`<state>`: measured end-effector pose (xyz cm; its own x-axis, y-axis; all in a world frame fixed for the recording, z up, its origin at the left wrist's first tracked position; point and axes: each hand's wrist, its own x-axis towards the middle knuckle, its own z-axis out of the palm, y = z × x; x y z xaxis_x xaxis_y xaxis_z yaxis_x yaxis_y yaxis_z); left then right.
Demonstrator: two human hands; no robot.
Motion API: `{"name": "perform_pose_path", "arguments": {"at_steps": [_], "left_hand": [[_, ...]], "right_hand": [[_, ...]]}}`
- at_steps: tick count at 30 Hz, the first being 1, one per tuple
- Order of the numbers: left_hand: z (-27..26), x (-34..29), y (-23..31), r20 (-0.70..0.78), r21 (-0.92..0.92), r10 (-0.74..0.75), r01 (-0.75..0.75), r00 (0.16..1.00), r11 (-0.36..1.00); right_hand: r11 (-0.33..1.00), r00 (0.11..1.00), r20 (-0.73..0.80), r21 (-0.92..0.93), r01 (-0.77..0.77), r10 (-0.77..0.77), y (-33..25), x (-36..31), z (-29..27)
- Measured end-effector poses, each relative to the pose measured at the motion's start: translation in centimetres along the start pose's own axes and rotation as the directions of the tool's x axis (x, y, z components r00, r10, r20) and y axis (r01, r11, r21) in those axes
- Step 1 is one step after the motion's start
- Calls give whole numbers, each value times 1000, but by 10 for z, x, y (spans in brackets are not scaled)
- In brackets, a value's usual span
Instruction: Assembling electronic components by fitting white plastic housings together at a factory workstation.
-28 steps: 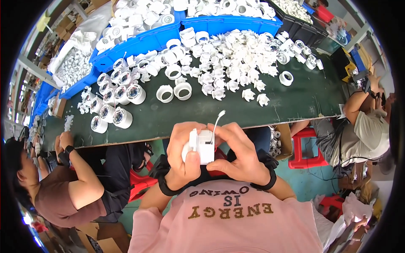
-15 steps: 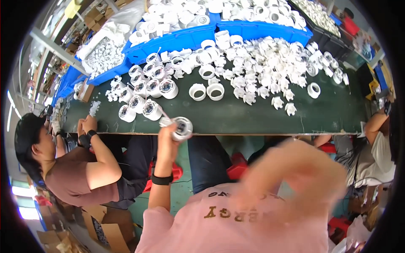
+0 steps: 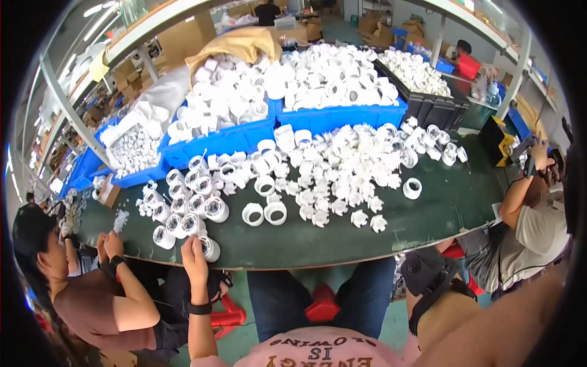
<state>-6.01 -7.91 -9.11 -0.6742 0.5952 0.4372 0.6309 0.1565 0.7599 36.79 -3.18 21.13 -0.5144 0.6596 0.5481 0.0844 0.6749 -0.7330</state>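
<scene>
My left hand point(image 3: 195, 262) is closed at the table's front edge. Its fingers are on a white cylinder with a shiny, lens-like end point(image 3: 210, 249). Just beyond stands a cluster of similar white cylinders point(image 3: 194, 203) with shiny round tops. At the lower right, my right arm is bent, with a black strap and a black device point(image 3: 426, 269) at the wrist. Only a sliver of my right hand point(image 3: 413, 311) shows past the strap, below the table edge; its fingers are hidden. White rings point(image 3: 275, 213) and a heap of white petal-shaped parts point(image 3: 348, 168) lie farther right.
Blue bins point(image 3: 342, 117) of white parts stand along the back, beside a black bin point(image 3: 449, 110). A lone white ring point(image 3: 412, 188) lies on the dark green table point(image 3: 293, 248). Co-workers sit at left point(image 3: 98, 293) and right point(image 3: 541, 232).
My left hand has moved left with the white cylinder, to the near side of the cluster. My right arm has swung from over my chest to the lower right. The view has tilted up.
</scene>
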Motion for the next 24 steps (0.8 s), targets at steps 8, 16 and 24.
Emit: {"name": "perform_pose_path", "arguments": {"at_steps": [8, 16, 24], "left_hand": [[8, 22, 27, 22, -145, -86, 88, 996, 985], [3, 14, 25, 15, -131, -80, 81, 997, 988], [5, 11, 29, 9, -164, -110, 110, 994, 980]], "right_hand": [[972, 969, -95, -79, 221, -228, -5, 1, -9], [864, 847, -171, -130, 487, -503, -5, 6, -8], [712, 672, -240, -173, 680, -700, -5, 11, 2]]}}
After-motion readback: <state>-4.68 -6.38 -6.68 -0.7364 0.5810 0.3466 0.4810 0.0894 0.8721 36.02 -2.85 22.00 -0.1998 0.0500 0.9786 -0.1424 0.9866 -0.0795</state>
